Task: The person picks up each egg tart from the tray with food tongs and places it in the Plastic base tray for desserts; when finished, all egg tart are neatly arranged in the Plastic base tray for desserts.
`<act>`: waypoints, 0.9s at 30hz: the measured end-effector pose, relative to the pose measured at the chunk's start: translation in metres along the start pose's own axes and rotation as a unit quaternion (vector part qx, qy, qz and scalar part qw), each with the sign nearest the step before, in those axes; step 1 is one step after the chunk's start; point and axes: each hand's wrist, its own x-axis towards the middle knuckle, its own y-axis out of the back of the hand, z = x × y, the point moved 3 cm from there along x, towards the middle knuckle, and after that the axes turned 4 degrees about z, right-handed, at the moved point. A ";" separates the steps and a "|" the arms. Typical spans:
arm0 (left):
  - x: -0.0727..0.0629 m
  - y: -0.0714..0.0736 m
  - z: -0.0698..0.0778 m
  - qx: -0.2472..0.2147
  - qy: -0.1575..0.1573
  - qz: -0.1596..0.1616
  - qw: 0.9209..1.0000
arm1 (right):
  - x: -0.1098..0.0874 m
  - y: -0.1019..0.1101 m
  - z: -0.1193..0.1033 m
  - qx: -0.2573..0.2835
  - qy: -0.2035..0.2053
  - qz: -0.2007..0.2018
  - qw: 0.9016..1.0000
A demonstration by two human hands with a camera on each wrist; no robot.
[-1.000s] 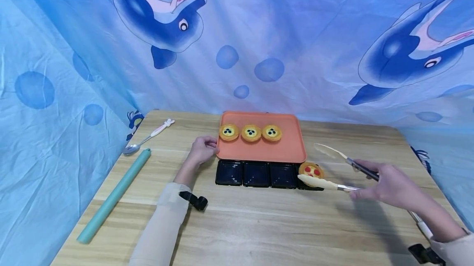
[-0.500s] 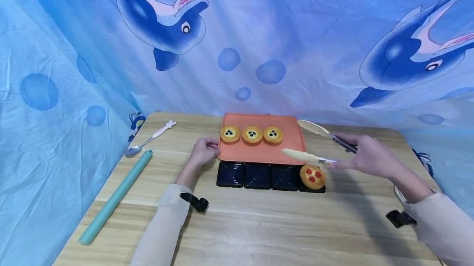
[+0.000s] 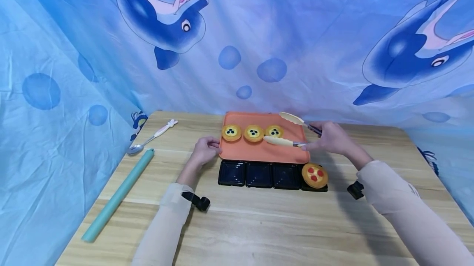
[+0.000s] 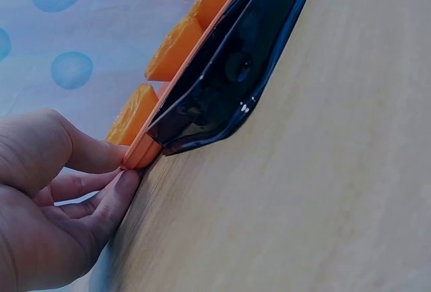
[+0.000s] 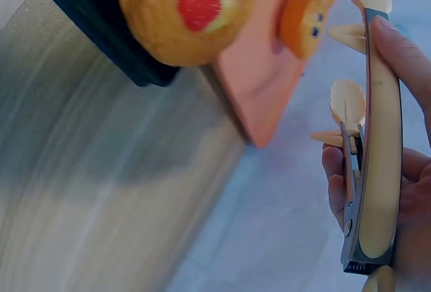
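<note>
My left hand [image 3: 205, 151] pinches the left edge of an orange tray [image 3: 240, 153] between thumb and fingers, as the left wrist view shows up close. Three egg tarts [image 3: 253, 133] topped with dark dots sit in a row on that tray. Spread tongs [image 3: 280, 141] with cream scalloped tips are held in my right hand [image 3: 331, 136]; one tip overlaps the rightmost tart in the head view, the other reaches over the tray's back edge. In front, a black four-part tray [image 3: 258, 174] holds a red-topped tart [image 3: 314, 176] in its right compartment.
On the table's left lie a teal rolling pin [image 3: 117, 196] and, behind it, a spoon [image 3: 152, 136] with a white and pink handle. A blue dolphin-print curtain [image 3: 244, 31] hangs behind the table and along its left side.
My right hand has carried the spread tongs leftward and back, from over the red-topped tart to over the orange tray's right part. My left hand stays at the tray's edge.
</note>
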 end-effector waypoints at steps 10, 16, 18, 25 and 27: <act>0.001 -0.001 -0.002 -0.002 -0.009 0.000 1.000 | 0.008 -0.024 0.009 -0.022 -0.003 -0.015 1.000; 0.001 0.001 0.000 0.002 -0.004 0.002 1.000 | 0.007 -0.026 0.007 -0.025 0.027 0.003 0.999; 0.001 0.001 0.001 0.003 -0.006 0.000 1.000 | 0.007 -0.025 0.006 -0.022 0.032 0.006 0.999; 0.001 0.001 0.000 -0.004 -0.004 -0.003 1.000 | 0.005 -0.022 0.006 -0.021 0.045 0.006 0.999; 0.001 0.001 -0.002 -0.008 -0.002 -0.004 1.000 | 0.005 -0.020 0.006 -0.019 0.042 0.001 0.999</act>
